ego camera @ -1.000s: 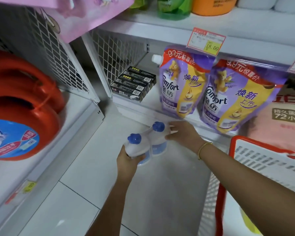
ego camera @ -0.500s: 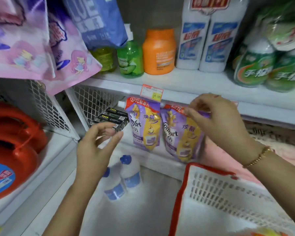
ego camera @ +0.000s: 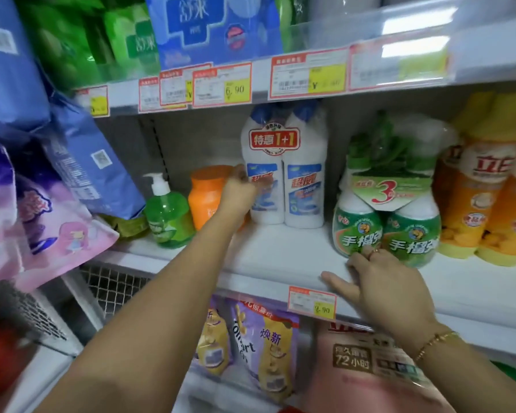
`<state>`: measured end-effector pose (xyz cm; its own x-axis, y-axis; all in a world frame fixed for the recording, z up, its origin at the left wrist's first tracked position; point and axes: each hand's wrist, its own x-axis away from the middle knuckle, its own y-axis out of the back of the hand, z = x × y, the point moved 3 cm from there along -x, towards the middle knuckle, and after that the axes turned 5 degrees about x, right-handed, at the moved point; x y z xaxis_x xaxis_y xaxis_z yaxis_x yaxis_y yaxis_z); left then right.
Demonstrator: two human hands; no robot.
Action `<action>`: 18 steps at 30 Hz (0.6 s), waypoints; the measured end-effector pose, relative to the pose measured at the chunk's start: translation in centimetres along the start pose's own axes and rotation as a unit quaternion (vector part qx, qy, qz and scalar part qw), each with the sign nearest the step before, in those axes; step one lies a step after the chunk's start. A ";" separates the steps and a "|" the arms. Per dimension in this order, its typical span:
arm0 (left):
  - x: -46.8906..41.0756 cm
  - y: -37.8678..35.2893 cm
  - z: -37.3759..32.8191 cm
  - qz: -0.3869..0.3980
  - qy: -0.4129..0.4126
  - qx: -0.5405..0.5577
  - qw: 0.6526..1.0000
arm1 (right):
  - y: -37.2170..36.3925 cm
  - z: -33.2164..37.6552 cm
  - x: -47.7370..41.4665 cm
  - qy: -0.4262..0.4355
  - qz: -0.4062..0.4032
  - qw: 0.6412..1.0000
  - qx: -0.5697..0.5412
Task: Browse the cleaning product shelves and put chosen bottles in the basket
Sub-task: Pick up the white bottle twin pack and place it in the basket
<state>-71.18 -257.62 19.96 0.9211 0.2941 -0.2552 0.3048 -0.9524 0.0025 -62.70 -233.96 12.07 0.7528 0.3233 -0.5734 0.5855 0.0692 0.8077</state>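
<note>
Head cam: L hand (ego camera: pixel 239 190) at white twin bottles (ego camera: pixel 303 186), red 1+1 tag, grip unclear; R hand (ego camera: pixel 379 281) splayed.

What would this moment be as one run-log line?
stage: browsing | left hand: on white twin-pack bottles, grip unclear | right hand: open, at green bottle pack

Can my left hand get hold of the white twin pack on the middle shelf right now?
Probably yes. The left hand is at the left side of the white twin pack, with nothing in front of it. The orange jar stands close beside, so finger room there looks tight.
</note>
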 end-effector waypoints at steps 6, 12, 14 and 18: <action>-2.6 -1.4 1.0 -0.090 -0.071 -0.048 0.992 | -1.1 -0.1 0.2 -0.002 -0.044 0.999 -0.005; -1.7 -0.9 1.4 -0.097 -0.093 -0.049 0.990 | -1.0 -0.1 0.3 0.003 -0.091 0.995 -0.032; -0.6 -0.5 1.7 -0.103 -0.102 -0.046 0.988 | -1.1 -0.2 0.3 0.005 -0.099 0.995 -0.032; 0.4 -1.1 1.4 -0.053 -0.069 -0.049 0.995 | -1.1 -0.1 0.3 0.006 -0.106 0.994 -0.027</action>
<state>-71.52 -256.55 18.52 0.8426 0.3713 -0.3900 0.4260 -0.9027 0.0609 -63.17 -233.86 11.04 0.6111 0.3071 -0.7295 0.7126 0.1877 0.6760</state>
